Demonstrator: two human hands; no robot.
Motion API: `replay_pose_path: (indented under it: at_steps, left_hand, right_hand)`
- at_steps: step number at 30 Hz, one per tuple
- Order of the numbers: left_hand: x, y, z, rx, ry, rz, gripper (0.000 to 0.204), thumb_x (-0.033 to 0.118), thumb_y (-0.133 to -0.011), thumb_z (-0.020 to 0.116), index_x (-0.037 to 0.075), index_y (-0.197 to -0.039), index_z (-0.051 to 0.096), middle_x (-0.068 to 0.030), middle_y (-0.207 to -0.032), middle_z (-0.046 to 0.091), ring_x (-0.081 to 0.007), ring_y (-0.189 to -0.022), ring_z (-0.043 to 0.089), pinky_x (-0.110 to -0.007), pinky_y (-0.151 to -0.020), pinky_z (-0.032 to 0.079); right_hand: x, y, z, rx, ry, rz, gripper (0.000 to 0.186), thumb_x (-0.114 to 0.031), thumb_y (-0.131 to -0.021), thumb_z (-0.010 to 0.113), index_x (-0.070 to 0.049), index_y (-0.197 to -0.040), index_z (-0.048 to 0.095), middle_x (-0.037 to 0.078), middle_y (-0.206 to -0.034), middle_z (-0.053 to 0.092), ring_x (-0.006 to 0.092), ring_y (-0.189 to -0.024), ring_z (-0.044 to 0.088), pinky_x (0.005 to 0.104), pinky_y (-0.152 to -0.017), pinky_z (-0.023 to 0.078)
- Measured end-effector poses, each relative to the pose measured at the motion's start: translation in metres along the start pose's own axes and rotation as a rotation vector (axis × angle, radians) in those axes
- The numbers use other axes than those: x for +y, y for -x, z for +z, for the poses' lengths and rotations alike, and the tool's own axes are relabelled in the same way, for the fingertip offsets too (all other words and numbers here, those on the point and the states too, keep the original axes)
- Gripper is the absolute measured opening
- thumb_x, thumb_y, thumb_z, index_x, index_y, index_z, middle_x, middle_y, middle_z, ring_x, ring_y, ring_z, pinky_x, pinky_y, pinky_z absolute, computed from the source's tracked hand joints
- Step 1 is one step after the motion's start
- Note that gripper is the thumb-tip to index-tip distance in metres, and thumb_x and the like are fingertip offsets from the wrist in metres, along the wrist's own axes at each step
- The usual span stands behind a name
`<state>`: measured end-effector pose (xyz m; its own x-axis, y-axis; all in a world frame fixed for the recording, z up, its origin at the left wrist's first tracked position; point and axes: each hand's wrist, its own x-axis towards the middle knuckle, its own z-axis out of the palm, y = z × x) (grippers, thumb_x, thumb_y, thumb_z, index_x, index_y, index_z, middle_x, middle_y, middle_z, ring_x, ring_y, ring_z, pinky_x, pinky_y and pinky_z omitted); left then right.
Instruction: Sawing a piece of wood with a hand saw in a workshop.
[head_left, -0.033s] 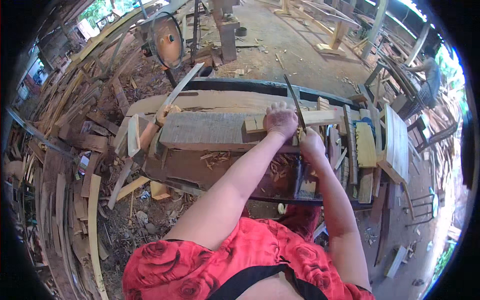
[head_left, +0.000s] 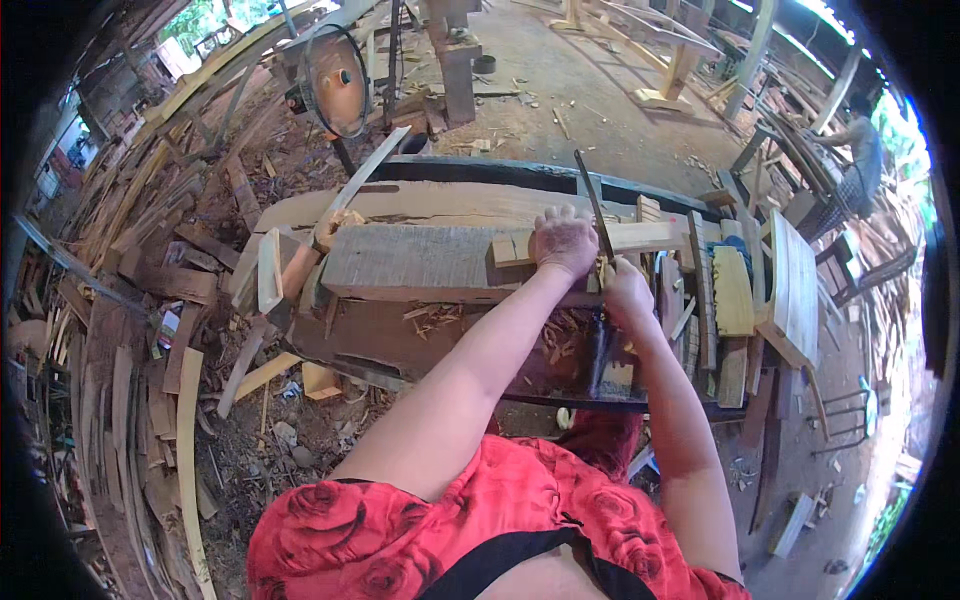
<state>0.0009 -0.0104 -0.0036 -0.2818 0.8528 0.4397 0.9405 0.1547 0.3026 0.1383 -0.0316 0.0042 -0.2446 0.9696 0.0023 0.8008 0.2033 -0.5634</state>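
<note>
A pale wooden strip [head_left: 643, 236] lies across the near part of a thick, grey-brown timber block [head_left: 410, 262]. My left hand [head_left: 566, 243] is closed over the strip and presses it down on the block. Just right of it, my right hand [head_left: 628, 290] is wrapped round the handle of a hand saw, the handle itself mostly hidden by the fingers. The narrow dark saw blade [head_left: 592, 195] crosses the strip beside my left hand and points away from me.
A low wooden bench [head_left: 370, 345] with shavings bears the block. Off its right end stand upright boards [head_left: 733, 290]. A fan [head_left: 338, 82] is at the far left. Scrap timber [head_left: 130, 400] lies heaped on the left. Another person [head_left: 858, 150] is at the far right.
My right hand and the saw have shifted very slightly to the right and toward me. My left hand keeps its hold on the strip.
</note>
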Motion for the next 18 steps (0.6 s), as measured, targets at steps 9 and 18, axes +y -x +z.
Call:
replay_pose_path:
  at_steps: [9,18]
  left_hand:
    - [-0.002,0.004,0.001,0.044,0.029,0.035,0.018,0.027,-0.077,0.055,0.014,-0.086,0.063,-0.0099,-0.091,0.058,-0.0287,-0.092,0.053,-0.045,-0.081,0.041]
    - [-0.002,0.002,0.003,0.005,0.025,-0.03,0.02,0.026,-0.078,0.054,0.015,-0.092,0.063,-0.0092,-0.094,0.058,-0.0275,-0.094,0.052,-0.044,-0.081,0.04]
  right_hand:
    - [0.013,0.04,-0.008,-0.073,0.121,0.017,0.032,-0.031,-0.092,0.043,-0.001,-0.099,0.054,0.029,-0.09,0.062,0.0452,-0.089,0.059,0.052,-0.078,0.045]
    - [0.016,0.049,-0.007,-0.085,0.028,0.073,0.039,-0.036,-0.092,0.04,-0.002,-0.102,0.057,0.027,-0.098,0.061,0.0444,-0.097,0.056,0.0504,-0.084,0.044]
